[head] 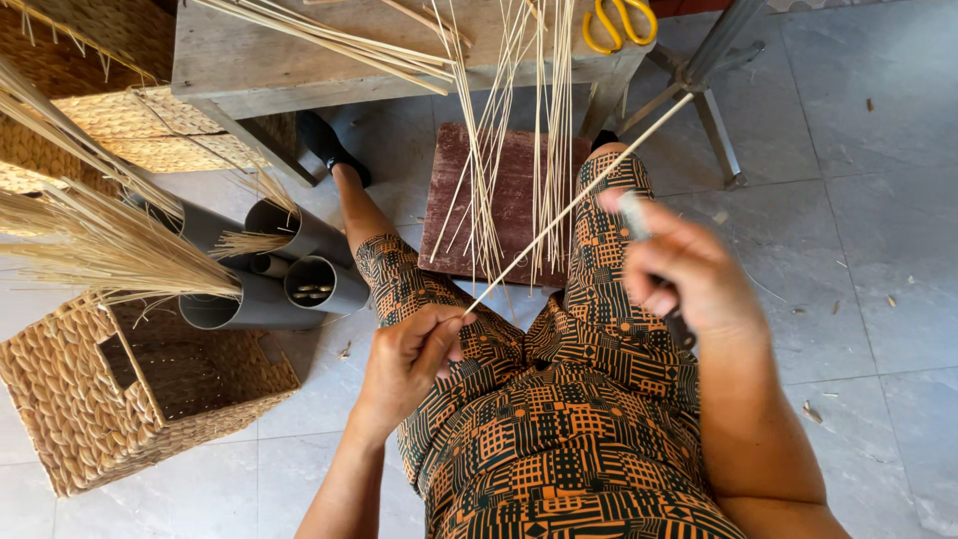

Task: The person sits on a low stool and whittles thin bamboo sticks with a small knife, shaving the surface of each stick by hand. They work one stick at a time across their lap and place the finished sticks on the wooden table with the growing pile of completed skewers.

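Left hand [407, 357] pinching near end of thin reed [579, 198], right hand [679, 269] clenched on small blurred tool [633, 214] beside reed, basket [120, 394] at left, scissors [619, 22] far on bench [249, 55]

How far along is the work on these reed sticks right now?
Looks done: a finished woven basket sits on the floor. In hand: the left hand pinches one thin stick, while the right hand holds a blurred tool against it. Left: many loose sticks hang off the bench.
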`<state>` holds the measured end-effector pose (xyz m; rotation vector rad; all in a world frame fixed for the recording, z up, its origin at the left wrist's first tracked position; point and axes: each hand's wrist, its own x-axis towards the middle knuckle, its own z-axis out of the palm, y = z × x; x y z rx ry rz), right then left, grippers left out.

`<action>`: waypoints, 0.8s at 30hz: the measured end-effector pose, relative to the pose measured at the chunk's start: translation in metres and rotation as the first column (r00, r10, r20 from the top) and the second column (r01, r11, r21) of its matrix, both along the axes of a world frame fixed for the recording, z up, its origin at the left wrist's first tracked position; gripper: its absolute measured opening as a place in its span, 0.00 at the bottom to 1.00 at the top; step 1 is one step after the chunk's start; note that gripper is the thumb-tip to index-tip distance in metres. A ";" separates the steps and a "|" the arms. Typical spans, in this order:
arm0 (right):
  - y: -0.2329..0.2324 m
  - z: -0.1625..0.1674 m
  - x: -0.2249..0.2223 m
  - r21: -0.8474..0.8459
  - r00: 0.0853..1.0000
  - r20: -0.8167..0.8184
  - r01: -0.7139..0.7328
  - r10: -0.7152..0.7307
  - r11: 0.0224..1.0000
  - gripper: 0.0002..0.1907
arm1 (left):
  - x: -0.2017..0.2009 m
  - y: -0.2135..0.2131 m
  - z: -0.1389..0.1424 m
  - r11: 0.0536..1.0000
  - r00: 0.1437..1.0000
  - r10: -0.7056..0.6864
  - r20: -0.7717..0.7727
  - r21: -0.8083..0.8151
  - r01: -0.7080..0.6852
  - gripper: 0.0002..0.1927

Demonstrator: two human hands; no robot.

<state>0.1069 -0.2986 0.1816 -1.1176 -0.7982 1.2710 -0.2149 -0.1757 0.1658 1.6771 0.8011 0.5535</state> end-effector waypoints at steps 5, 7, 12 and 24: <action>0.023 -0.003 -0.060 -0.029 0.951 0.075 -0.299 0.300 0.954 0.27 | 0.018 -0.008 0.003 0.999 0.999 -0.037 0.020 -0.012 0.037 0.08; 0.027 -0.007 -0.072 -0.032 0.954 0.083 -0.286 0.288 0.958 0.23 | 0.022 -0.011 0.005 0.999 0.999 -0.032 0.023 -0.005 0.032 0.08; 0.028 -0.012 -0.072 -0.084 0.960 0.118 -0.246 0.254 0.966 0.18 | 0.024 -0.014 0.008 0.977 0.999 0.009 0.050 0.211 -0.019 0.06; 0.025 -0.009 -0.047 0.020 0.996 0.021 -0.085 0.084 0.996 0.17 | 0.005 -0.018 0.000 0.949 0.999 0.008 0.052 0.314 -0.024 0.06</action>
